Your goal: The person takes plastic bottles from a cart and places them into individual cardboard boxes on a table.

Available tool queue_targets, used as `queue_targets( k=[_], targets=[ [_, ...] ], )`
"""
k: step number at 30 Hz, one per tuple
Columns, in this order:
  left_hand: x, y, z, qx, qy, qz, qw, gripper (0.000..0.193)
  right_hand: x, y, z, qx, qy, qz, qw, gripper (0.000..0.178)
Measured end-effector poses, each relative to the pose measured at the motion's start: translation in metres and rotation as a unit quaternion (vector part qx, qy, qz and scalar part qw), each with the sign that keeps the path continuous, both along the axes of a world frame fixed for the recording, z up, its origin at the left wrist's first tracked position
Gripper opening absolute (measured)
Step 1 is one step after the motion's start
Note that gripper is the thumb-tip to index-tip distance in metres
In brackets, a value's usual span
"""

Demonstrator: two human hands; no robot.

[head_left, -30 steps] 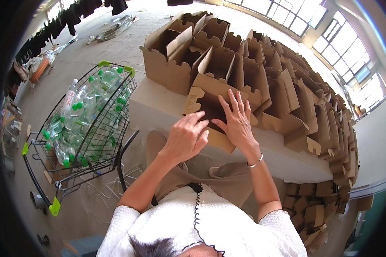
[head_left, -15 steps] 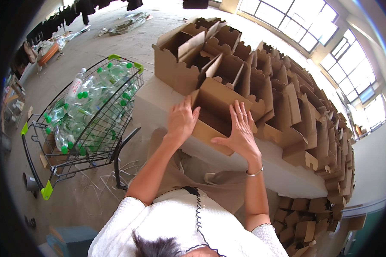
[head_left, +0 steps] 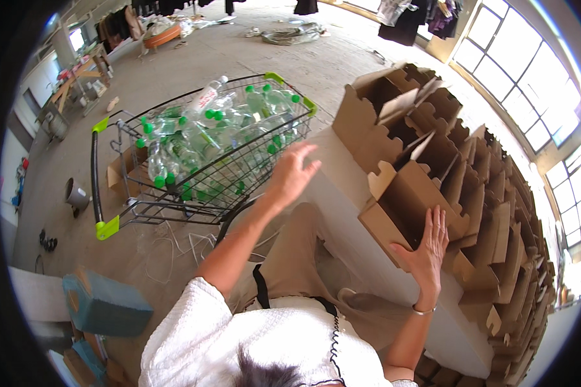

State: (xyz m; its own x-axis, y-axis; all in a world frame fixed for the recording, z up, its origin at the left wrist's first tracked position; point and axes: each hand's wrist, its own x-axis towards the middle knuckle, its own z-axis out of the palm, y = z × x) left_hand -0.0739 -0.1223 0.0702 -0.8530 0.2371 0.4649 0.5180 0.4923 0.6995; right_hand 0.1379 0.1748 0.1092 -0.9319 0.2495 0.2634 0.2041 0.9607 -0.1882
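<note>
My right hand point(head_left: 426, 248) rests with spread fingers against the near right side of an open cardboard box point(head_left: 376, 222), thumb over its front wall. The box stands on the front edge of a white surface point(head_left: 342, 161), in front of other open brown boxes. My left hand point(head_left: 295, 171) is in the air off to the left, fingers apart and holding nothing. It is between the box and a black wire shopping cart point(head_left: 200, 161) with bright green corners. Clear plastic bottles point(head_left: 206, 132) with green caps fill the cart.
Rows of open cardboard boxes point(head_left: 497, 213) run along the right. A blue block-shaped object point(head_left: 106, 303) is at lower left, and a grey bucket point(head_left: 77, 193) lies by the cart. Thin white cords point(head_left: 174, 242) are on the floor under it. Dark clothes point(head_left: 400, 29) hang at the back.
My left hand has come off the box and moved left toward the cart. My right hand stays at the box. The view has turned left, so the cart appears more central.
</note>
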Motion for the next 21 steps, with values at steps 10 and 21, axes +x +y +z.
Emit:
queue_targets(
  k=[10, 21],
  targets=[
    [-0.119, -0.198, -0.045, -0.129, -0.088, 0.333, 0.93, 0.094, -0.004, 0.006, -0.01, 0.028, 0.027, 0.025, 0.999, 0.116],
    [-0.169, -0.219, -0.055, -0.385, -0.253, 0.419, 0.783, 0.138, -0.004, 0.005, -0.011, 0.043, 0.007, 0.015, 0.999, 0.114]
  ],
)
